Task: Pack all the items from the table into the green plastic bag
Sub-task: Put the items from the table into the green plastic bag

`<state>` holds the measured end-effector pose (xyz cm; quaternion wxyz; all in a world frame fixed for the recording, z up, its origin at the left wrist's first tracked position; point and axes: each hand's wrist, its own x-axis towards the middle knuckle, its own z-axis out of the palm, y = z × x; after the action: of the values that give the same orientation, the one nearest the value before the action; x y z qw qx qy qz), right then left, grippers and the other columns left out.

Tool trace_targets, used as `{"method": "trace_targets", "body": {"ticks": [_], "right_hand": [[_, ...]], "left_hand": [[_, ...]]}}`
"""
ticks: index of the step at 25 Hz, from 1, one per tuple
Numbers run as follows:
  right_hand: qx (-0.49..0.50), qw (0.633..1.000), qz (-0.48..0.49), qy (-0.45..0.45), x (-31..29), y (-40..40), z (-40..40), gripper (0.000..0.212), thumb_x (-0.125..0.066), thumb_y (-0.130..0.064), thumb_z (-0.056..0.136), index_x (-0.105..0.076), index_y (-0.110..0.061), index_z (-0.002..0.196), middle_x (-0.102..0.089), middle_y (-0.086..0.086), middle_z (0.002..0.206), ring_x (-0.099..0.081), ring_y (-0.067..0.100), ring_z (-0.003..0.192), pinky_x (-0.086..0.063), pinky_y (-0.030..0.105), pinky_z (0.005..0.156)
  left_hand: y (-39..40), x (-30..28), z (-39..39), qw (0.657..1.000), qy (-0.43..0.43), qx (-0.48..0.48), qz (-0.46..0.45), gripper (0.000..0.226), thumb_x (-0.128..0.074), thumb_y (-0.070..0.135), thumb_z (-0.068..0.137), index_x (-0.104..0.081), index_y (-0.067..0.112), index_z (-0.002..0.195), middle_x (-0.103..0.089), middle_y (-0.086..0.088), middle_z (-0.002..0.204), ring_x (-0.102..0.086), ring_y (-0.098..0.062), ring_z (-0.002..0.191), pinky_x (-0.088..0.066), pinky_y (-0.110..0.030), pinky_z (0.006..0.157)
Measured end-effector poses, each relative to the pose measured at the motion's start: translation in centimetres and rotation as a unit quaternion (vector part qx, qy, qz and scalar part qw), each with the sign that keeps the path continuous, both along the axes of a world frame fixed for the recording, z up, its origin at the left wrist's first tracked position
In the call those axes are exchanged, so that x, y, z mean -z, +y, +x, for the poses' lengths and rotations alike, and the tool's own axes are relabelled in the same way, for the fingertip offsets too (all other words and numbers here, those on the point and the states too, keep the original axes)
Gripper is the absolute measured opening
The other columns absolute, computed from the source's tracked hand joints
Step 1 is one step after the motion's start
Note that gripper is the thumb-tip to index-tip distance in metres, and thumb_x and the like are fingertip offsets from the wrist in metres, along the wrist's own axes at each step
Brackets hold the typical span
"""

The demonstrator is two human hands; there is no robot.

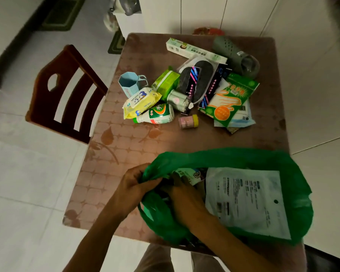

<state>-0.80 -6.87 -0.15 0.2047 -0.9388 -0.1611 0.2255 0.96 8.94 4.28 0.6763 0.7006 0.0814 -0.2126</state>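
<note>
The green plastic bag (294,203) lies open at the table's near edge. A white flat packet (247,201) and a small carton (192,174) show inside it. My left hand (133,185) pinches the bag's left rim. My right hand (185,199) reaches down into the bag; its fingers are hidden. On the table beyond lie a blue cup (129,83), yellow wipes (140,102), a white-green bottle (157,114), a small pink jar (187,121), a green pack (166,82), insoles (196,79), a glove packet (230,99), a long box (194,51) and a grey clog (235,54).
The brown patterned table (126,154) stands on a white tiled floor. A dark wooden chair (67,91) is pushed against its left side. White cabinets and bags stand at the back.
</note>
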Motion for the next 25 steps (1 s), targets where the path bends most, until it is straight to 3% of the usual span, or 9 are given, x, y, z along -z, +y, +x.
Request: {"method": "trace_targets", "body": {"ticks": [4, 6, 9, 12, 14, 17, 20, 22, 25], "right_hand": [[0.114, 0.992, 0.020, -0.055, 1.9, 1.1, 1.4, 0.038, -0.051, -0.029, 0.092, -0.052, -0.022, 0.130, -0.048, 0.013, 0.130, -0.054, 0.036, 0.111, -0.049, 0.041, 0.076], [0.184, 0.976, 0.059, -0.097, 1.9, 0.7, 2.8, 0.041, -0.052, -0.029, 0.092, -0.051, -0.019, 0.132, -0.048, 0.014, 0.132, -0.057, 0.034, 0.109, -0.050, 0.040, 0.074], [0.165, 0.966, 0.167, -0.108, 1.2, -1.7, 3.2, 0.053, -0.059, -0.033, 0.090, -0.044, -0.021, 0.139, -0.052, 0.010, 0.135, -0.052, 0.027, 0.120, -0.050, 0.042, 0.093], [0.200, 0.946, 0.205, -0.151, -0.3, -4.9, 1.8, 0.031, -0.059, -0.027, 0.089, -0.060, -0.019, 0.119, -0.066, 0.001, 0.109, -0.061, 0.016, 0.097, -0.055, 0.034, 0.080], [0.232, 0.920, 0.236, -0.210, -1.7, -6.4, 1.6, 0.019, -0.056, -0.021, 0.090, -0.068, -0.016, 0.104, -0.069, -0.003, 0.091, -0.062, 0.009, 0.077, -0.055, 0.028, 0.064], [0.244, 0.899, 0.268, -0.246, -3.6, -7.8, 4.1, 0.016, -0.057, -0.013, 0.087, -0.070, -0.014, 0.096, -0.068, -0.005, 0.087, -0.060, 0.004, 0.074, -0.051, 0.018, 0.062], [0.285, 0.892, 0.264, -0.231, -4.3, -9.2, 6.8, 0.016, -0.057, -0.010, 0.086, -0.069, -0.016, 0.095, -0.067, -0.004, 0.089, -0.060, 0.005, 0.076, -0.049, 0.015, 0.063], [0.325, 0.884, 0.257, -0.217, -3.8, -9.9, 6.8, 0.017, -0.060, -0.005, 0.086, -0.069, -0.017, 0.094, -0.067, -0.005, 0.087, -0.061, 0.003, 0.076, -0.047, 0.010, 0.063], [0.369, 0.871, 0.250, -0.206, -2.3, -10.9, 4.3, 0.016, -0.062, -0.005, 0.086, -0.070, -0.018, 0.092, -0.064, -0.013, 0.084, -0.061, 0.003, 0.080, -0.048, 0.010, 0.064]], "left_hand": [[-1.2, -0.9, 2.2, 0.998, -0.057, -0.007, -0.017, 0.029, -0.066, 0.019, 0.075, -0.057, -0.006, 0.086, -0.056, -0.035, 0.081, -0.057, -0.032, 0.071, -0.047, -0.043, 0.069], [-2.1, -2.3, 4.9, 0.993, -0.110, 0.042, 0.005, 0.014, -0.062, 0.012, 0.078, -0.057, -0.001, 0.080, -0.059, -0.021, 0.072, -0.058, -0.027, 0.066, -0.047, -0.034, 0.062], [-1.4, -3.2, 7.6, 0.967, -0.144, 0.168, 0.129, 0.003, -0.062, 0.005, 0.084, -0.062, 0.008, 0.083, -0.067, -0.004, 0.073, -0.064, -0.019, 0.064, -0.055, -0.033, 0.058], [0.6, -1.2, 6.4, 0.935, -0.069, 0.219, 0.271, 0.021, -0.070, 0.018, 0.076, -0.059, 0.022, 0.093, -0.068, -0.007, 0.086, -0.068, -0.021, 0.073, -0.056, -0.049, 0.066], [0.8, -1.0, 5.1, 0.935, -0.031, 0.232, 0.265, 0.036, -0.072, 0.034, 0.067, -0.054, 0.033, 0.097, -0.068, -0.002, 0.094, -0.069, -0.018, 0.077, -0.058, -0.046, 0.067], [0.3, -2.5, 6.0, 0.963, -0.017, 0.229, 0.143, 0.044, -0.071, 0.051, 0.068, -0.057, 0.039, 0.108, -0.068, 0.003, 0.104, -0.067, -0.013, 0.090, -0.057, -0.032, 0.075], [-1.5, -1.4, 11.4, 0.980, -0.088, 0.077, 0.159, 0.035, -0.063, 0.046, 0.077, -0.063, 0.028, 0.107, -0.068, 0.000, 0.098, -0.065, -0.016, 0.087, -0.050, -0.031, 0.070], [-2.6, 2.5, 17.0, 0.936, -0.160, 0.071, 0.304, 0.045, -0.071, 0.030, 0.076, -0.058, 0.019, 0.117, -0.065, -0.008, 0.109, -0.062, -0.026, 0.096, -0.048, -0.035, 0.076], [-3.6, 9.4, 23.4, 0.771, -0.168, 0.260, 0.556, 0.087, -0.078, 0.024, 0.069, -0.031, 0.017, 0.142, -0.040, -0.013, 0.143, -0.040, -0.036, 0.124, -0.040, -0.048, 0.093]]}}
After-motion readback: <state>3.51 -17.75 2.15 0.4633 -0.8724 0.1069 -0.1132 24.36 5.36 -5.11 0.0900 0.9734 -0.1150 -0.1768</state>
